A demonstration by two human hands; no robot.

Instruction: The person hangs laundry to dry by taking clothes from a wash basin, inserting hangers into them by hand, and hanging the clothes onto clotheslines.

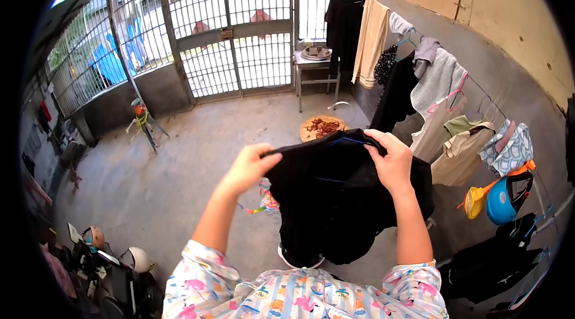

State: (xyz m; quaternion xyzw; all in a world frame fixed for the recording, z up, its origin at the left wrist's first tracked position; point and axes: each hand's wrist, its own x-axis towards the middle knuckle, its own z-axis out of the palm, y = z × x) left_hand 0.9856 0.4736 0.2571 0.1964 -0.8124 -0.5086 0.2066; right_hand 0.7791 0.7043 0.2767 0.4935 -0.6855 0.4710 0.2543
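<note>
A black garment (pixel 329 199) hangs stretched between my two hands at chest height, its upper edge running from one hand to the other. My left hand (pixel 256 166) is closed on the left end of that edge, thumb on top. On the right, my right hand (pixel 389 160) pinches the edge near a thin blue strip (pixel 353 139) that shows along the fabric; whether this is a hanger or trim I cannot tell. The garment's lower part droops in folds and hides part of the floor and a shoe (pixel 299 257). Its exact kind is not clear.
Clothes hang along a line on the right, with a beige towel (pixel 369 40) and grey knit top (pixel 436 76). A blue helmet (pixel 502 204) hangs there too. Beyond the garment lies a round tray (pixel 311 133) of reddish-brown pieces. A scooter (pixel 123 283) stands lower left.
</note>
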